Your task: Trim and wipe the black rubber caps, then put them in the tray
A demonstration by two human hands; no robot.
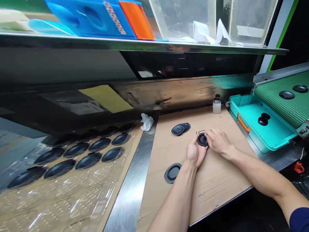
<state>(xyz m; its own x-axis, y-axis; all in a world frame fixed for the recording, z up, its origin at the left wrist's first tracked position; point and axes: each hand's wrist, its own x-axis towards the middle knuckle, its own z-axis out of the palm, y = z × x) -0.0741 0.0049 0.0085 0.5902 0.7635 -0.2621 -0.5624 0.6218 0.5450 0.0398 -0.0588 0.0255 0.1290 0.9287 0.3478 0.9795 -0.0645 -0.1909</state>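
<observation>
In my left hand (194,151) lies a small round black disc-shaped part (202,139) with a raised rim, held between thumb and fingers above the cardboard. My right hand (218,140) is closed in a pinch at the disc's right edge. A small whitish bit shows at its fingertips, too small to name. Beyond my left hand, several black oval parts (178,129) overlap on the cardboard sheet (166,146). Another black oval part (172,173) lies beside my left wrist.
Clear plastic trays (96,199) hold rows of black parts at left. A white crumpled tissue (146,121) and a small pump bottle (216,106) stand behind. At right are a teal bin (272,129) with black parts and a green conveyor (287,83). A metal shelf (145,45) overhangs.
</observation>
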